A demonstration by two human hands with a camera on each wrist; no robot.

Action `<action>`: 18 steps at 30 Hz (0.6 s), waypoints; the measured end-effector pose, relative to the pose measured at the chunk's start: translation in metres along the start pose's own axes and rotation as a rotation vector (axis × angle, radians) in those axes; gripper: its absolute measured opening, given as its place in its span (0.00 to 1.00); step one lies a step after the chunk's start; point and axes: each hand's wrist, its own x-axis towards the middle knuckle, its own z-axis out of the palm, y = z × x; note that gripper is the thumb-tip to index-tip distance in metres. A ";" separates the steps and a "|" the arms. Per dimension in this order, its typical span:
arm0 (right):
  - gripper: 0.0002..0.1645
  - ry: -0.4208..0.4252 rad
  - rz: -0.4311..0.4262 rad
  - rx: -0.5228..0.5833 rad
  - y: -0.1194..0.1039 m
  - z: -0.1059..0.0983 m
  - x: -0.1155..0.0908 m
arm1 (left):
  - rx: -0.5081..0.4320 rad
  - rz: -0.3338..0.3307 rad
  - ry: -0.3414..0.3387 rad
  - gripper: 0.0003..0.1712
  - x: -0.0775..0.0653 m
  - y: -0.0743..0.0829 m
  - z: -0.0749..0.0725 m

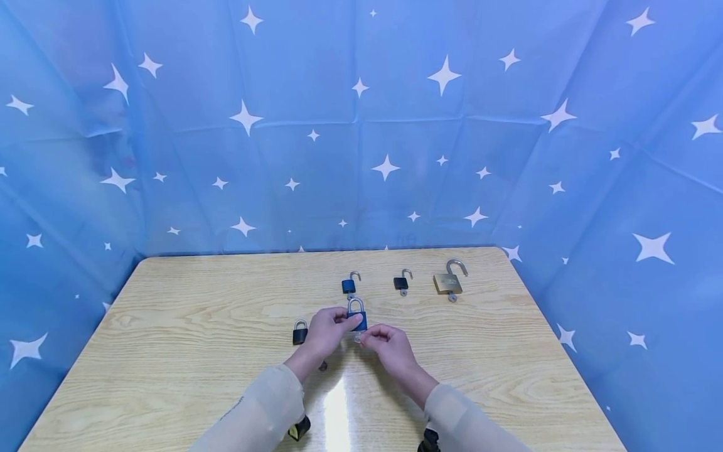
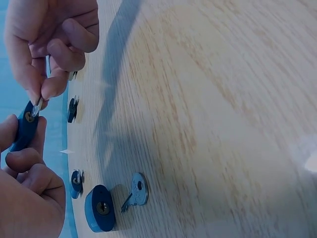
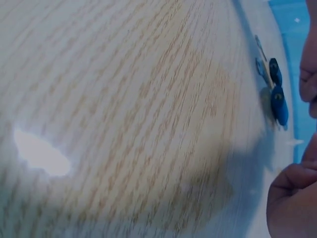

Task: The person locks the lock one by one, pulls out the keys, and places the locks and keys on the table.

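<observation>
Near the middle of the table, my left hand (image 1: 326, 331) grips a blue padlock (image 1: 357, 321) by its body, its shackle closed and pointing away. My right hand (image 1: 391, 351) pinches a small silver key (image 2: 37, 106) against the keyhole end of that lock. How deep the key sits cannot be told. Beside my left wrist stands a black padlock (image 1: 300, 336) with a closed shackle. A loose key (image 2: 138, 191) lies close to it, and its keyhole faces the left wrist camera.
Farther back, a blue padlock (image 1: 348, 287), a black padlock (image 1: 401, 284) and a large brass padlock (image 1: 448, 284) lie with raised shackles and keys at their bases. A black and yellow object (image 1: 299, 428) is partly hidden by the left sleeve. A starred blue curtain (image 1: 361, 157) surrounds the table.
</observation>
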 end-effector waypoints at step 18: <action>0.06 0.013 -0.054 -0.090 -0.004 -0.002 -0.006 | -0.015 -0.010 0.002 0.17 -0.001 0.005 0.001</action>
